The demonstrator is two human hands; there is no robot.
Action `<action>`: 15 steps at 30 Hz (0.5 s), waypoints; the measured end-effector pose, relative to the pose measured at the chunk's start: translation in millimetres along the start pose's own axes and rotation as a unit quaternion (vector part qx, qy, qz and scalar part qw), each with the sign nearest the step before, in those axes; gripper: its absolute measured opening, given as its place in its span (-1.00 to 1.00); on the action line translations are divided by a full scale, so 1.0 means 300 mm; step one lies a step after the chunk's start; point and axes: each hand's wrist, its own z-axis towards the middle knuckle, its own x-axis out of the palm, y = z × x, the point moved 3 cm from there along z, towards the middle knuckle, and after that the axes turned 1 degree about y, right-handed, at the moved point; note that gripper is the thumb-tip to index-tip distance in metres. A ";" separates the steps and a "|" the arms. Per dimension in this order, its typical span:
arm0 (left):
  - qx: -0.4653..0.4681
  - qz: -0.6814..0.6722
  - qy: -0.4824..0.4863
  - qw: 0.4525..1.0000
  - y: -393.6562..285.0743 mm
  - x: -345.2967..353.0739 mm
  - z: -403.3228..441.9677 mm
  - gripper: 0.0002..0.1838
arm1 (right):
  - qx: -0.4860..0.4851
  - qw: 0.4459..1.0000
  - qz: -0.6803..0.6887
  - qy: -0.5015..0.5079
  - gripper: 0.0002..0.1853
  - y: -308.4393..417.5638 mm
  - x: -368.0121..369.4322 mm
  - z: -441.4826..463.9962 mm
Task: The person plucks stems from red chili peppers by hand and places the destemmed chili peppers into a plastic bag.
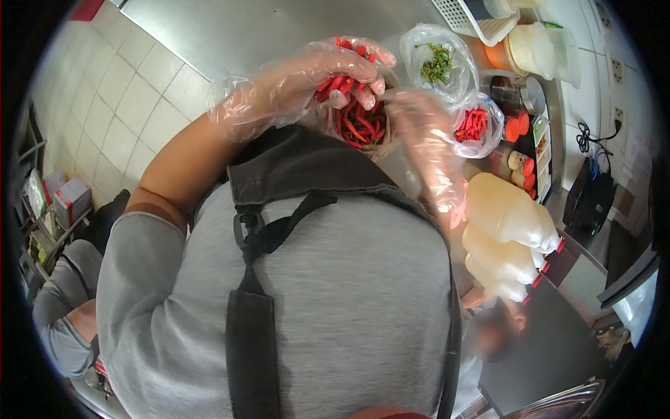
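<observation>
My left hand (356, 70), in a clear plastic glove, is closed around several red chili peppers (335, 86), some showing between the fingers. It is above a clear plastic bag filled with more red chilies (359, 126), just in front of my dark apron. My right hand (415, 115), gloved too, is beside that bag; its fingers are blurred, and whether they hold anything is unclear. Beyond it lies an open plastic bag with green stems (437, 64). A smaller bag of red chilies (472, 126) sits to the right of my right hand.
Several large jugs of pale liquid (506, 209) stand by my right forearm. Jars with red lids (516, 126) and a white basket (481, 21) line the wall side of the steel counter (209, 28). Other people are at lower left and lower right.
</observation>
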 end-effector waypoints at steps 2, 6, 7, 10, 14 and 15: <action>0.034 0.015 -0.010 0.999 -0.003 0.008 0.005 -0.60 | -0.058 0.997 -0.036 0.037 -0.73 0.081 0.073 -0.012; 0.001 0.040 -0.006 0.999 -0.010 0.002 -0.002 -0.68 | 0.054 0.988 -0.043 0.141 -0.73 0.093 0.139 -0.016; 0.011 0.052 -0.007 0.999 -0.011 0.005 -0.005 -0.74 | 0.003 0.995 -0.015 0.099 -0.75 0.092 0.115 -0.015; 0.010 0.101 -0.006 0.995 -0.001 -0.011 0.004 -0.78 | -0.009 0.998 0.054 0.023 -0.80 0.098 0.033 -0.019; -0.014 0.185 0.026 0.982 0.048 -0.005 0.035 -0.77 | 0.207 0.879 0.429 -0.039 -0.86 0.099 -0.016 -0.054; -0.004 0.147 0.021 0.989 0.034 0.037 0.005 -0.75 | 0.233 0.860 0.451 -0.043 -0.89 0.118 -0.026 -0.054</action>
